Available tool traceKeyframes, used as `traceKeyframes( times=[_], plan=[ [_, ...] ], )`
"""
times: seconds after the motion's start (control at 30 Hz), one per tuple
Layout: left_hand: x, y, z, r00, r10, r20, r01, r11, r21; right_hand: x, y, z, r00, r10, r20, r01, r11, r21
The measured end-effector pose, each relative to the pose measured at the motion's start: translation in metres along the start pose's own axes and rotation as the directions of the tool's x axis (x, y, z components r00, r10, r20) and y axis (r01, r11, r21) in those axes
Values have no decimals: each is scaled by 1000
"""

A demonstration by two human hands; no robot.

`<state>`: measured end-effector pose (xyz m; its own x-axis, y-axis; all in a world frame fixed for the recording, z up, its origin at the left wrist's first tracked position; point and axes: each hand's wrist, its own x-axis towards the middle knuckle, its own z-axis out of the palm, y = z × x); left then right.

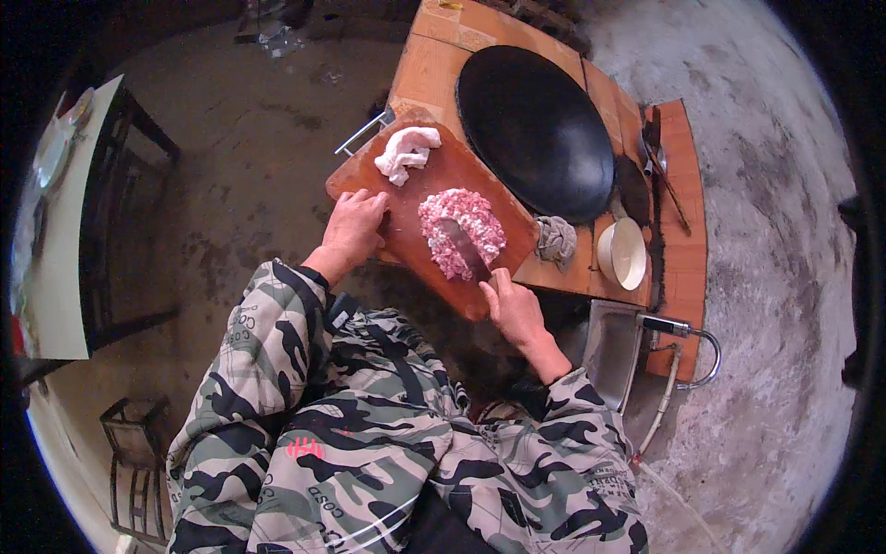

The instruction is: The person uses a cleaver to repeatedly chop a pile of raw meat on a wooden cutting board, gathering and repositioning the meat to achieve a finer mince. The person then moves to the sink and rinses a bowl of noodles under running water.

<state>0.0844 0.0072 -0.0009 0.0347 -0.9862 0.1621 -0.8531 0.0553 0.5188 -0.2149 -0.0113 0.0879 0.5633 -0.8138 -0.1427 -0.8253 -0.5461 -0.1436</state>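
Observation:
A reddish-brown wooden cutting board (408, 228) lies before me, its near corner jutting past the tiled counter's edge. My left hand (354, 221) rests on the board's left edge, fingers over the rim. In my right hand (516, 308) is the handle of a kitchen knife (467, 249). Its dark blade lies over a flat mound of chopped pink-and-white meat (450, 208), and I cannot tell how deep the edge sits. Farther up the board is a pale piece of fatty meat (407, 154), apart from the chopped mound.
A large black wok (536, 131) is set in the tiled stove counter (429, 69) beyond the board. Beside it are a crumpled grey cloth (556, 241) and a cream bowl (621, 254). A steel sink (612, 353) with a faucet (706, 346) is at right. A table (62, 277) stands far left.

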Motion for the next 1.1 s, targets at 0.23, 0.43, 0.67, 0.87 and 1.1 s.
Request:
traceKeyframes(
  times=[0.23, 0.43, 0.67, 0.87, 1.1],
  plan=[
    [3, 1, 0, 999, -20, 34, 18, 998, 55, 16, 5, 0, 1000, 16, 12, -16, 1000, -25],
    [0, 0, 5, 1000, -9, -27, 10, 999, 47, 23, 5, 0, 1000, -26, 15, 25, 997, 72],
    [-1, 1, 5, 999, -22, -35, 23, 999, 25, 19, -7, 1, 995, -84, -62, 89, 992, 85],
    [-1, 1, 5, 999, -32, -25, 32, 999, 8, 18, -11, 3, 982, -80, -171, 105, 985, 140],
    [0, -3, 9, 997, -12, -78, 13, 1000, 4, 19, -14, 7, 993, -46, -109, 57, 993, 99]
  ],
)
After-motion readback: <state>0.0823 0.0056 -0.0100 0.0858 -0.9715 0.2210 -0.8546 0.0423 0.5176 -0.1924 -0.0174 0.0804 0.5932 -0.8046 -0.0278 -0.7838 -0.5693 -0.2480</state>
